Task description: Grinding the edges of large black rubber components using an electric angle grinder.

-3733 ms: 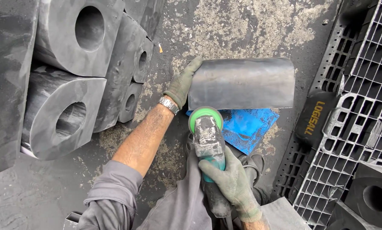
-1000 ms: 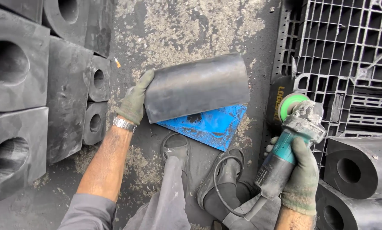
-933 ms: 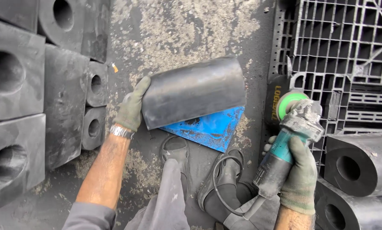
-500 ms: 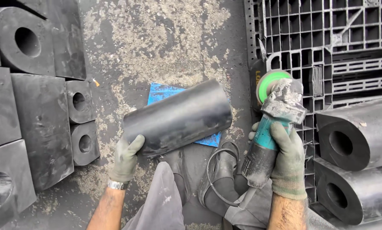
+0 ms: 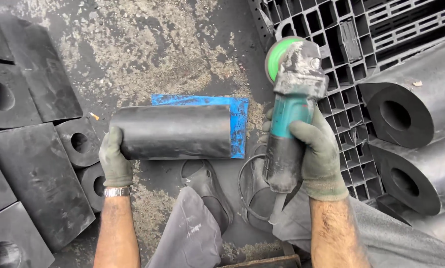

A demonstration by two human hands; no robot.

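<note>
Black plastic pallet (image 5: pixel 381 20): upper right, cut off by the frame edge. Stacked black rubber blocks (image 5: pixel 34 164): left, partly out of view; bored cylinders (image 5: pixel 421 99) right. Black rubber piece (image 5: pixel 175 131): lying crosswise over a blue sheet (image 5: pixel 240 124), most of the sheet hidden beneath. Angle grinder (image 5: pixel 292 104): upright, green disc half hidden behind its head. Right hand (image 5: pixel 319 154): gloved fingers wrapped tight round the grinder body. Left hand (image 5: pixel 114 159): gloved, gripping the piece's left end, fingertips hidden behind it.
</note>
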